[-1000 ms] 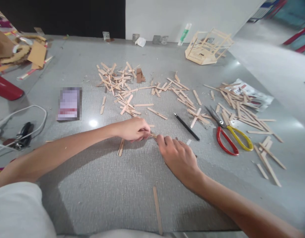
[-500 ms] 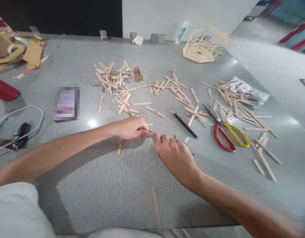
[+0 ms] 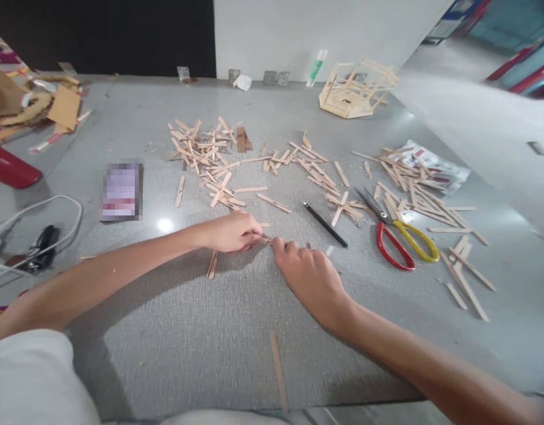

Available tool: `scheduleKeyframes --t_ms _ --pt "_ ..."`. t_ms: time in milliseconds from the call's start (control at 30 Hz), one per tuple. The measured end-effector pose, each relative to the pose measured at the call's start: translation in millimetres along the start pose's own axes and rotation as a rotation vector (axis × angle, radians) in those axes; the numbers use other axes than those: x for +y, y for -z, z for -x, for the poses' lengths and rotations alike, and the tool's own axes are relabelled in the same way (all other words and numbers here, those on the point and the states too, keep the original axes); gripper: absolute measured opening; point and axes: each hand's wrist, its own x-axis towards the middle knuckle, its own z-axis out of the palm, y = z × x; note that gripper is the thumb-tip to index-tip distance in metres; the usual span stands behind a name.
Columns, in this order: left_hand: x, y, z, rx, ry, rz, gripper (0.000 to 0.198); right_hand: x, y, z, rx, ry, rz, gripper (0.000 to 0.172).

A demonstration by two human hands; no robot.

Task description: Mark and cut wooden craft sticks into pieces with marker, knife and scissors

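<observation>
A small wooden piece [image 3: 266,240] spans the narrow gap between the person's two hands, low over the table; only its short middle stretch shows, the rest hidden by fingers. The left hand [image 3: 236,232] pinches its left end with fingers bent and drawn together, while the right hand [image 3: 310,274] is curled around its right end, knuckles up. A split stick [image 3: 213,265] lies just below the left hand, and a single flat stick [image 3: 278,370] lies near the table's front edge. Beyond the hands, a loose heap of sticks [image 3: 196,144] spreads over the gray table [image 3: 174,354]. To the right lie a slim black tool [image 3: 325,225], scissors [image 3: 384,217] with one red and one yellow handle, and more sticks partly covering a plastic packet [image 3: 453,171]. An openwork wooden frame [image 3: 349,109] stands at the back, near a white-and-green tube [image 3: 316,68] by a white panel [image 3: 307,29]. On the left are a blurred-out rectangular object [image 3: 121,192], a white cable [image 3: 79,203] and a red cylinder [image 3: 13,167]. Pale floor [image 3: 475,100] shows beyond the table's right side.
</observation>
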Motion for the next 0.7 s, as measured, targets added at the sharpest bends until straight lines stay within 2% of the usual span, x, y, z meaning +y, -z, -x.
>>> scheduleKeyframes --t_ms 133,300,400,533,700 --pt "5 2.9 2 -0.038 0.078 0.036 0.038 0 -8 2 0.042 -0.022 -0.003 0.028" --pt "9 5.7 4 -0.052 0.109 0.025 0.038 -1 -10 3 0.083 -0.028 0.005 0.029" --pt "8 7.7 4 -0.019 0.135 0.037 0.038 2 -11 5 0.125 -0.030 0.003 0.030" --pt "8 13.6 3 0.027 0.174 0.063 0.027 14 -18 7 0.188 -0.052 -0.131 0.022" --pt "8 20.0 4 0.044 0.173 0.115 0.025 30 -24 6 0.298 -0.187 -0.313 0.038"
